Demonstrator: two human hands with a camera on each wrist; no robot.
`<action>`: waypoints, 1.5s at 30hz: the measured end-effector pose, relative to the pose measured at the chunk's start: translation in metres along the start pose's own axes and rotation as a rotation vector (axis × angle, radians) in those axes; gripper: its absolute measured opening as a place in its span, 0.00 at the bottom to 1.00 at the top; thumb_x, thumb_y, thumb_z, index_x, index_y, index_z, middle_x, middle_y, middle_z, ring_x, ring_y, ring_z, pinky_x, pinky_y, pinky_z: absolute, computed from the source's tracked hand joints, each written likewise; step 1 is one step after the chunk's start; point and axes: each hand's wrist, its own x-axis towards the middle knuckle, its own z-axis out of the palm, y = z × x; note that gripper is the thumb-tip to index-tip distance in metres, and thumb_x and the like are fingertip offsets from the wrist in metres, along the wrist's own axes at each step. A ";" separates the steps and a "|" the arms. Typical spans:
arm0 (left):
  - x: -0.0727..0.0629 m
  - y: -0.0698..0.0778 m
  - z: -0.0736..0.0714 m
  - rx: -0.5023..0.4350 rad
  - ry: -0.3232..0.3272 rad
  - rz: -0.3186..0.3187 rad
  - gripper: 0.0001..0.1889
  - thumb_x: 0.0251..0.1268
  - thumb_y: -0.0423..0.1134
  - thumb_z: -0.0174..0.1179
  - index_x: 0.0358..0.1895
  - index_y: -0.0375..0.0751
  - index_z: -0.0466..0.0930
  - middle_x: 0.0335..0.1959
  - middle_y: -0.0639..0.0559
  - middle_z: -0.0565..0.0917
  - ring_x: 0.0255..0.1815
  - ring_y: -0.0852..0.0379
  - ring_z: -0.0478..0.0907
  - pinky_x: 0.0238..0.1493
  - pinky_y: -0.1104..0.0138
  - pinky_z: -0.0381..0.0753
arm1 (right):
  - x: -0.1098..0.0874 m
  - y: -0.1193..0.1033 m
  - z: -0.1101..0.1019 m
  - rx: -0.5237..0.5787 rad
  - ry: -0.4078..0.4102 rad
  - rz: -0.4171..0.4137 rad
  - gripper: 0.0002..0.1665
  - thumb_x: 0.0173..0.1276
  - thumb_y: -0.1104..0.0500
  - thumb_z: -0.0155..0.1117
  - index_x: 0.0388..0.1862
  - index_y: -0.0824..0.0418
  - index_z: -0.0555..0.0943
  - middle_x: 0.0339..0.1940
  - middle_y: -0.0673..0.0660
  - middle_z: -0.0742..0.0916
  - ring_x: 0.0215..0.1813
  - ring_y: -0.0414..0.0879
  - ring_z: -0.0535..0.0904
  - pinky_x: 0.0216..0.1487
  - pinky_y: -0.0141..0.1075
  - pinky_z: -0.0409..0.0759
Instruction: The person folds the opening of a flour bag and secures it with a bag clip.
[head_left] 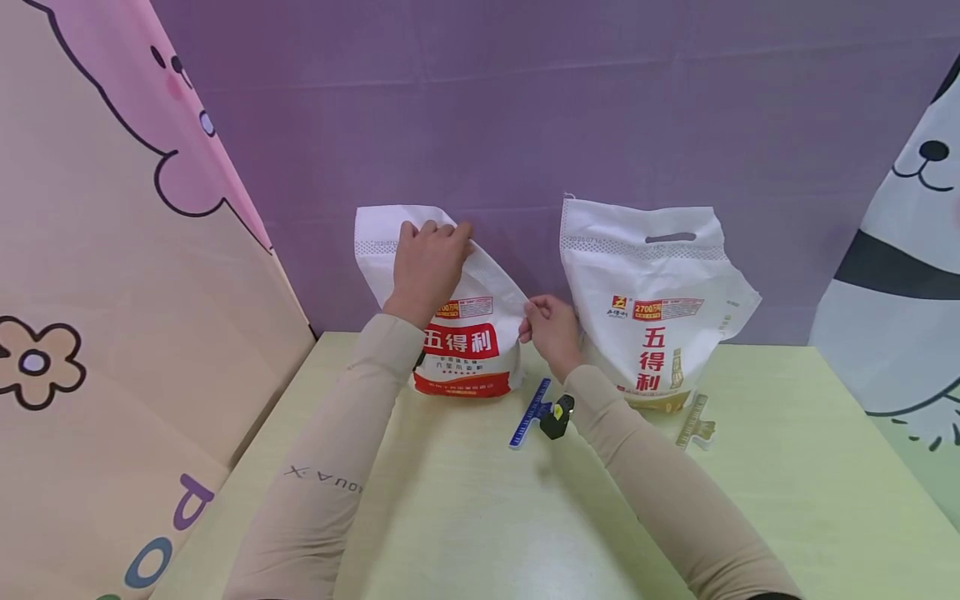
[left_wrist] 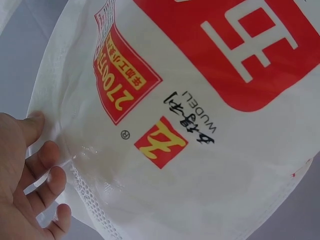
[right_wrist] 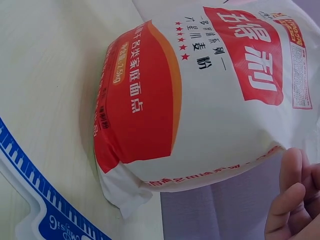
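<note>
A white flour bag (head_left: 467, 343) with red labels stands at the back of the table, its upper right side slanting down. My left hand (head_left: 430, 265) grips the bag's upper edge near the top; in the left wrist view its thumb and fingers (left_wrist: 47, 152) are at the edge by the perforated band. Lower down, at the bag's right side, my right hand (head_left: 553, 332) pinches the edge between thumb and fingers. The right wrist view shows the bag's full lower part (right_wrist: 215, 120) resting on the table, with that hand (right_wrist: 295, 200) at its edge.
A second white flour bag (head_left: 645, 308) with a gold base and a handle slot stands to the right. In front lie a blue clip (head_left: 530, 414) with a piano-key pattern and a gold clip (head_left: 691, 423). Behind the table (head_left: 465, 517) hangs a purple cloth (head_left: 480, 125).
</note>
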 end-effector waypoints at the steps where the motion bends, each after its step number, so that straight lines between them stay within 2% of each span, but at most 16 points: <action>1: 0.000 0.000 0.000 -0.002 0.001 0.000 0.18 0.74 0.48 0.61 0.63 0.53 0.76 0.60 0.48 0.86 0.57 0.45 0.81 0.60 0.52 0.73 | 0.000 0.001 0.000 0.001 0.002 -0.003 0.14 0.81 0.55 0.56 0.54 0.63 0.79 0.26 0.53 0.83 0.23 0.40 0.80 0.33 0.30 0.83; 7: -0.001 -0.001 0.001 0.002 0.003 -0.008 0.18 0.74 0.48 0.61 0.62 0.53 0.76 0.60 0.49 0.86 0.57 0.45 0.81 0.60 0.51 0.73 | 0.001 0.004 0.000 0.004 0.001 0.004 0.14 0.81 0.55 0.55 0.54 0.63 0.79 0.26 0.53 0.83 0.24 0.41 0.80 0.34 0.30 0.83; 14: -0.001 -0.003 0.002 0.000 0.021 -0.010 0.17 0.74 0.48 0.61 0.62 0.54 0.76 0.60 0.49 0.87 0.57 0.45 0.81 0.61 0.51 0.73 | 0.000 0.005 -0.001 -0.018 0.009 0.003 0.14 0.81 0.54 0.55 0.54 0.62 0.79 0.27 0.53 0.83 0.25 0.41 0.81 0.43 0.39 0.87; 19: 0.000 -0.003 0.003 -0.002 0.037 -0.016 0.16 0.74 0.48 0.61 0.61 0.55 0.77 0.60 0.49 0.87 0.57 0.45 0.82 0.61 0.50 0.74 | 0.000 0.004 -0.001 -0.015 0.012 0.006 0.13 0.81 0.55 0.56 0.54 0.63 0.79 0.27 0.53 0.83 0.24 0.40 0.80 0.35 0.31 0.83; 23: -0.001 -0.004 0.003 -0.002 0.051 -0.016 0.17 0.73 0.48 0.62 0.61 0.55 0.77 0.60 0.48 0.87 0.57 0.45 0.82 0.62 0.50 0.74 | 0.000 0.004 0.000 -0.009 0.013 0.005 0.13 0.81 0.56 0.55 0.54 0.64 0.79 0.26 0.52 0.83 0.24 0.39 0.80 0.34 0.30 0.83; 34: 0.000 -0.005 0.007 -0.012 0.073 -0.012 0.15 0.74 0.47 0.60 0.60 0.55 0.77 0.59 0.48 0.87 0.58 0.44 0.82 0.63 0.46 0.74 | -0.001 0.007 -0.001 -0.002 0.008 0.024 0.14 0.81 0.56 0.55 0.56 0.63 0.78 0.31 0.54 0.84 0.28 0.41 0.81 0.36 0.29 0.82; 45: -0.001 -0.004 0.010 -0.063 0.081 -0.020 0.16 0.74 0.48 0.60 0.61 0.54 0.77 0.60 0.48 0.86 0.60 0.44 0.82 0.69 0.41 0.70 | -0.002 0.015 -0.003 0.010 0.013 0.066 0.14 0.81 0.53 0.55 0.56 0.60 0.77 0.34 0.54 0.84 0.30 0.43 0.81 0.37 0.29 0.80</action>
